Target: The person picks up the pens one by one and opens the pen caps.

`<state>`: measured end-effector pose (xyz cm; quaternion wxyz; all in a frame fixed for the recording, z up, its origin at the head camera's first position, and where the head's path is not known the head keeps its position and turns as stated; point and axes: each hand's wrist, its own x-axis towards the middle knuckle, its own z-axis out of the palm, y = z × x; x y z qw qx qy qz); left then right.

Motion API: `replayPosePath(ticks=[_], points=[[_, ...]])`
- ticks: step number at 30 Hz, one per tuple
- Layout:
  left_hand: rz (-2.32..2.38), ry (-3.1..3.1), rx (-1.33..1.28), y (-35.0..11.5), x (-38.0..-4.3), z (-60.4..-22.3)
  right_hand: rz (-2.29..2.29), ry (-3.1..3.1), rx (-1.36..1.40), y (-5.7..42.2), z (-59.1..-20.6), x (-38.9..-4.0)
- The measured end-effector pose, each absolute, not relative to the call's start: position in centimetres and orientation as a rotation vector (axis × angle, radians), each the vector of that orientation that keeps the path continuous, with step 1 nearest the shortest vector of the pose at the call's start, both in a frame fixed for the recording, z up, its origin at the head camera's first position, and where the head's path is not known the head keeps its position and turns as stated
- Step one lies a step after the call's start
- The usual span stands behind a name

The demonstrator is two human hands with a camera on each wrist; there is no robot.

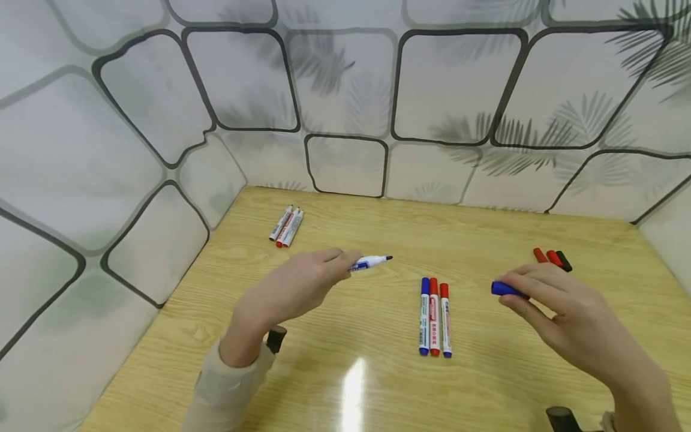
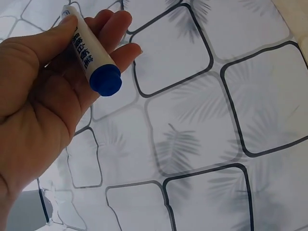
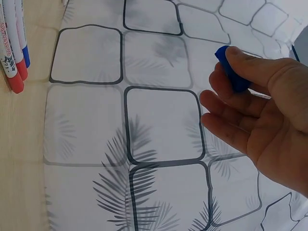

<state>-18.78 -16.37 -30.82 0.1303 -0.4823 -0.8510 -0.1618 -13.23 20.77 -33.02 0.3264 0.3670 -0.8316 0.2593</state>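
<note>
My left hand (image 1: pixel 302 285) pinches an uncapped whiteboard marker (image 1: pixel 369 262) above the table, its dark tip pointing right in the head view. In the left wrist view the white barrel (image 2: pixel 91 50) and its blue end lie between thumb and fingers. Across the table my right hand (image 1: pixel 567 315) holds a blue marker cap (image 3: pixel 233 70) between thumb and forefinger, apart from the marker. Between the hands lie three capped markers side by side: one with a blue cap (image 1: pixel 424 318), one with a red cap (image 1: pixel 434 318) and a shorter one, also red-capped (image 1: pixel 445 321).
Three capless markers (image 1: pixel 287 227) lie together at the back left of the wooden table (image 1: pixel 345 225). At the back right, beyond my right hand, sit two red caps (image 1: pixel 553 258) and a black cap (image 1: pixel 564 261). A patterned cloth wall (image 1: pixel 345 165) borders the table's back and left.
</note>
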Motion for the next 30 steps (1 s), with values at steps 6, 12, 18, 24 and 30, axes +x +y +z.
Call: replayPosePath(ticks=[6,12,18,24,30], points=[[-0.626,-2.411,-1.395,-16.8,-19.8,-31.2,0.704,-2.248,0.937,21.1,-33.3,-13.4],[-0.654,-2.404,-1.402,-17.0,-20.2,-31.3,0.763,-2.212,0.891,21.6,-33.4,-13.7],[-0.659,-2.456,-1.375,-17.2,-20.5,-31.4,0.788,-2.263,0.807,21.9,-33.2,-13.6],[-0.667,-2.477,-1.345,-17.5,-20.9,-31.5,0.769,-2.338,0.666,22.0,-33.1,-13.4],[-0.700,-2.508,-1.318,-17.8,-21.6,-31.7,0.805,-2.329,0.642,22.3,-33.2,-13.6]])
